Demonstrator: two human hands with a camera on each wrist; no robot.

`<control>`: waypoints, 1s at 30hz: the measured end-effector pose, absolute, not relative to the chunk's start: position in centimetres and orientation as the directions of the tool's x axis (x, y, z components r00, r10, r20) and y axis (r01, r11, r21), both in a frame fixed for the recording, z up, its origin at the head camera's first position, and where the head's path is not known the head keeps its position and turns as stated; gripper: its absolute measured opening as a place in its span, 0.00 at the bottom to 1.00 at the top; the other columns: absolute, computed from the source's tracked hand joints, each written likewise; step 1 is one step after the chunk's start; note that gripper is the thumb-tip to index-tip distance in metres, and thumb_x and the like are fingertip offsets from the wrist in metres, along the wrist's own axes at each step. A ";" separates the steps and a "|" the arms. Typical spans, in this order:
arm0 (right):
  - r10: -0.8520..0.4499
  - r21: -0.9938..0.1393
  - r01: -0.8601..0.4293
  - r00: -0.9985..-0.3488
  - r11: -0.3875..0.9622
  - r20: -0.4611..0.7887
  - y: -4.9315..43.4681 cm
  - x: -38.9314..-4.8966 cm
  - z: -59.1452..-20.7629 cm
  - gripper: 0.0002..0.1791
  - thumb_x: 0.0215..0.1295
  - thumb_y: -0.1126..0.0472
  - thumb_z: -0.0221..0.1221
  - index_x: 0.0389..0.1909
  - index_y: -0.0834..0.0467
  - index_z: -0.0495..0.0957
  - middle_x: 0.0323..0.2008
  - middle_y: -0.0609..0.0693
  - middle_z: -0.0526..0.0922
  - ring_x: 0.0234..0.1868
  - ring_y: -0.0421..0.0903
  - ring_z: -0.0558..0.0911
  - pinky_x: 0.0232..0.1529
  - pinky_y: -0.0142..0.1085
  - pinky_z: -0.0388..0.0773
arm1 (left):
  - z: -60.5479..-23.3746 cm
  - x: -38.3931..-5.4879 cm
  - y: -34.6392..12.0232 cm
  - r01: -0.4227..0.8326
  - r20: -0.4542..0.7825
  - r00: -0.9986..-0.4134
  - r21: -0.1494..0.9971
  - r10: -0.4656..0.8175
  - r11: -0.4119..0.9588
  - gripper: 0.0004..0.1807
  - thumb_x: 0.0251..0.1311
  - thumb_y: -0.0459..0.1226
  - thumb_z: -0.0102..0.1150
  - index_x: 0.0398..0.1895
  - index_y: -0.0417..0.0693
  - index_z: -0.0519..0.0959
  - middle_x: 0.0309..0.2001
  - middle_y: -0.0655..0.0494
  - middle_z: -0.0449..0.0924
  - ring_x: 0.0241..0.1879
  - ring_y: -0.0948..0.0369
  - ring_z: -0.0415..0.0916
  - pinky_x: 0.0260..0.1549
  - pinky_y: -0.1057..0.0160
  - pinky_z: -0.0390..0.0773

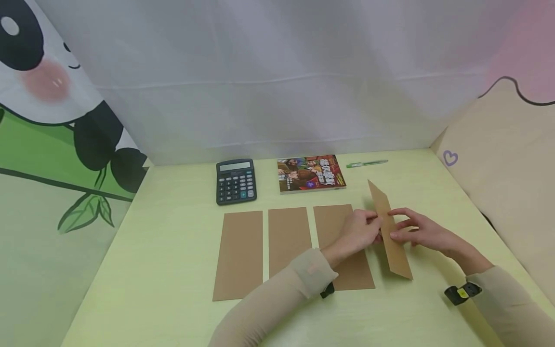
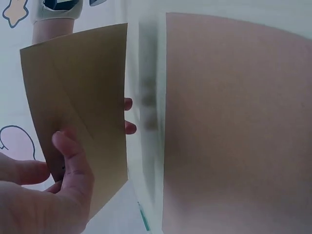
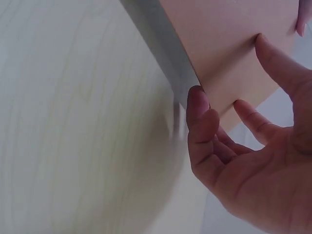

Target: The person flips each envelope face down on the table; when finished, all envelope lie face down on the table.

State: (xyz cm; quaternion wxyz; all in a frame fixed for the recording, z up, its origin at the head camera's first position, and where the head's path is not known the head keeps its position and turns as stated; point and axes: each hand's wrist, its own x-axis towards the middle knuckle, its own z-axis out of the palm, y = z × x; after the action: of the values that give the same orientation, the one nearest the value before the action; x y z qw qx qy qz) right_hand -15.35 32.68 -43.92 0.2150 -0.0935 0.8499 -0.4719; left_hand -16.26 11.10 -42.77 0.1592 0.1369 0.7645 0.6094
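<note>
A brown cardboard sheet stands tilted on edge between the two hands, raised over the table's right side. My left hand pinches it by its upper edge; in the left wrist view the thumb lies on one face. On the other face, my right hand presses with two fingertips, while its other fingers curl at the lower edge. Two of those fingertips show past that edge in the left wrist view. Just left of it a flat cardboard sheet lies partly under the left forearm.
Two more cardboard sheets, one on the left and one in the middle, lie in the same row. Behind them are a calculator, a book and a green pen. White cloth hangs along the table's back.
</note>
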 end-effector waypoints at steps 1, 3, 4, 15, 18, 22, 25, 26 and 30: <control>-0.360 -0.836 0.032 -0.893 0.548 -0.270 32.8 -15.3 -44.0 0.34 0.64 0.56 0.61 0.67 0.58 0.58 0.54 0.67 0.70 0.45 0.55 0.77 0.35 0.46 0.72 | -42.9 -16.3 11.1 0.019 -0.073 -0.912 0.975 0.403 0.221 0.12 0.67 0.36 0.53 0.28 0.43 0.81 0.18 0.55 0.78 0.20 0.55 0.80 0.16 0.69 0.72; -0.357 -0.826 0.018 -0.897 0.563 -0.262 32.9 -15.3 -44.1 0.34 0.64 0.55 0.61 0.67 0.58 0.59 0.53 0.67 0.71 0.45 0.55 0.77 0.34 0.46 0.73 | -43.1 -16.4 11.2 0.017 -0.071 -0.917 0.976 0.392 0.217 0.09 0.66 0.35 0.55 0.33 0.40 0.82 0.17 0.55 0.78 0.20 0.54 0.80 0.15 0.68 0.72; -0.356 -0.822 0.010 -0.898 0.569 -0.258 33.0 -15.3 -44.1 0.34 0.64 0.55 0.61 0.67 0.59 0.59 0.52 0.67 0.71 0.45 0.56 0.77 0.34 0.46 0.73 | -43.2 -16.4 11.2 0.016 -0.070 -0.920 0.976 0.385 0.216 0.08 0.65 0.34 0.56 0.36 0.38 0.82 0.18 0.56 0.79 0.20 0.54 0.80 0.15 0.68 0.73; -0.358 -0.802 -0.032 -0.905 0.597 -0.231 33.7 -14.9 -44.2 0.36 0.62 0.57 0.64 0.67 0.62 0.61 0.50 0.64 0.73 0.47 0.58 0.74 0.33 0.45 0.74 | -43.0 -16.3 11.2 0.023 -0.095 -0.949 0.930 0.302 0.366 0.23 0.58 0.33 0.65 0.57 0.39 0.77 0.13 0.65 0.76 0.18 0.55 0.80 0.10 0.72 0.64; -0.350 -0.794 -0.041 -0.911 0.606 -0.220 33.8 -14.8 -44.3 0.36 0.61 0.57 0.65 0.67 0.63 0.61 0.50 0.64 0.72 0.48 0.58 0.74 0.33 0.44 0.74 | -43.0 -16.2 11.2 0.017 -0.114 -0.946 0.918 0.305 0.395 0.23 0.57 0.31 0.65 0.57 0.39 0.76 0.13 0.66 0.76 0.16 0.61 0.79 0.11 0.72 0.65; -0.335 -0.772 -0.061 -0.920 0.633 -0.202 34.0 -14.8 -44.6 0.37 0.59 0.57 0.66 0.66 0.64 0.63 0.52 0.65 0.72 0.49 0.59 0.73 0.36 0.43 0.75 | -43.4 -16.2 11.3 0.052 -0.121 -0.937 0.880 0.328 0.472 0.21 0.52 0.28 0.64 0.52 0.38 0.79 0.13 0.67 0.74 0.11 0.70 0.71 0.11 0.72 0.63; -0.333 -0.749 -0.082 -0.923 0.658 -0.191 34.1 -14.8 -44.7 0.37 0.58 0.55 0.67 0.65 0.65 0.64 0.52 0.65 0.71 0.47 0.58 0.75 0.36 0.42 0.76 | -43.8 -16.2 11.3 0.091 -0.121 -0.925 0.850 0.359 0.519 0.06 0.50 0.27 0.64 0.33 0.38 0.83 0.13 0.63 0.73 0.07 0.71 0.61 0.09 0.72 0.59; -0.331 -0.742 -0.085 -0.924 0.665 -0.191 34.1 -14.8 -44.7 0.37 0.57 0.55 0.67 0.64 0.65 0.64 0.51 0.65 0.72 0.46 0.57 0.76 0.36 0.42 0.76 | -44.0 -16.2 11.3 0.093 -0.127 -0.922 0.845 0.366 0.526 0.01 0.49 0.27 0.64 0.25 0.39 0.81 0.15 0.62 0.74 0.07 0.70 0.59 0.08 0.71 0.58; -0.323 -0.713 -0.088 -0.925 0.695 -0.201 34.2 -14.9 -44.8 0.38 0.57 0.53 0.68 0.63 0.65 0.65 0.47 0.64 0.73 0.40 0.52 0.78 0.34 0.41 0.75 | -44.3 -16.1 11.3 0.097 -0.149 -0.919 0.813 0.365 0.575 0.16 0.48 0.27 0.63 0.11 0.45 0.69 0.37 0.58 0.83 0.06 0.69 0.53 0.07 0.70 0.54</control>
State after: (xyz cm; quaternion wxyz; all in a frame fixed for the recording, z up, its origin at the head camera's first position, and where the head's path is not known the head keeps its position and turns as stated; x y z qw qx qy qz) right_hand -14.92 34.17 -44.83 0.1576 -0.1131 0.9071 -0.3735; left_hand -16.12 11.31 -44.28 0.1518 0.1319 0.8742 0.4419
